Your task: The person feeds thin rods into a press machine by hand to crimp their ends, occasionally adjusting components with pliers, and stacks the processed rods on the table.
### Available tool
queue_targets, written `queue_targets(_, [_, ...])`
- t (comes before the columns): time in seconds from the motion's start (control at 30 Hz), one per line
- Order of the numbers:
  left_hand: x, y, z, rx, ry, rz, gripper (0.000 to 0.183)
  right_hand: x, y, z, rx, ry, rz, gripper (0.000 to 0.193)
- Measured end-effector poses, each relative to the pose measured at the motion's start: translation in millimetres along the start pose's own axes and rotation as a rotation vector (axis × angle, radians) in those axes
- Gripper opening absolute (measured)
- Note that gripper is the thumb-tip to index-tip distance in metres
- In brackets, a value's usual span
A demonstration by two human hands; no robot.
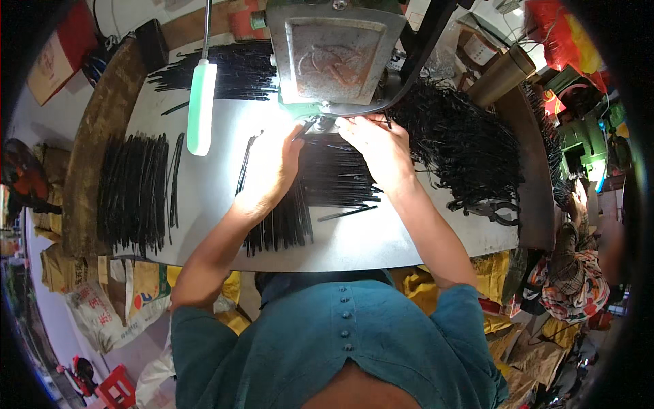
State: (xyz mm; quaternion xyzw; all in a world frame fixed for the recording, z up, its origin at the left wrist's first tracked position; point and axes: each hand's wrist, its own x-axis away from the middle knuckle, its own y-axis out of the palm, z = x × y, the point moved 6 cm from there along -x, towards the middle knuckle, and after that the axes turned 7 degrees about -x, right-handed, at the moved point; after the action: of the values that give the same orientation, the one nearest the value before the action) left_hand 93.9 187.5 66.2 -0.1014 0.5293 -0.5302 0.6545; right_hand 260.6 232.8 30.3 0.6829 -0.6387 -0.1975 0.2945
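Note:
Both hands meet beneath the head of a grey-green metal machine (337,65), at its small round tool (323,124). My left hand (272,167) is closed, its fingertips pinching a thin dark rod just left of the tool. On the other side, my right hand (381,151) is also closed, with the end of a thin black rod (387,123) showing by its fingers. Below and between the wrists lies a stack of black rods (337,174), set crosswise. Beside my left forearm another bundle of rods (279,221) points toward me.
On the white tabletop (204,211), rods form a neat row (133,194) at left and a pile (235,68) behind. A tangled heap (463,136) and pliers (492,211) are at right. A green-white lamp (201,109) hangs left of the machine. Another person (575,273) sits far right.

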Motion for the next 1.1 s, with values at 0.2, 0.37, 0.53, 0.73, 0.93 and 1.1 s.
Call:
queue_targets(0.2, [-0.1,4.5,1.2,-0.051,-0.003,0.003,0.023,-10.6,-0.8,7.7,-0.07,-0.081,-0.103,0.017])
queue_targets(0.37, [-3.2,2.3,1.8,-0.054,-0.019,-0.009,0.022,-6.5,9.4,4.1,0.031,-0.075,-0.077,0.018])
queue_targets(0.53, [-3.5,4.7,-1.1,-0.069,-0.024,-0.019,0.022,-5.6,11.5,5.5,0.016,-0.047,0.013,0.015])
queue_targets(0.73, [-2.9,5.4,-1.4,-0.11,-0.041,-0.033,0.023,-5.5,13.5,6.2,0.05,-0.073,0.004,0.014])
queue_targets(0.93, [-0.6,6.0,-1.0,-0.085,0.026,0.027,0.023,-5.8,12.7,5.3,0.087,-0.084,0.017,0.014])
queue_targets(1.1, [-0.8,6.5,3.5,-0.212,0.113,0.045,0.019,-4.2,15.5,4.0,0.069,-0.104,0.0,0.014])
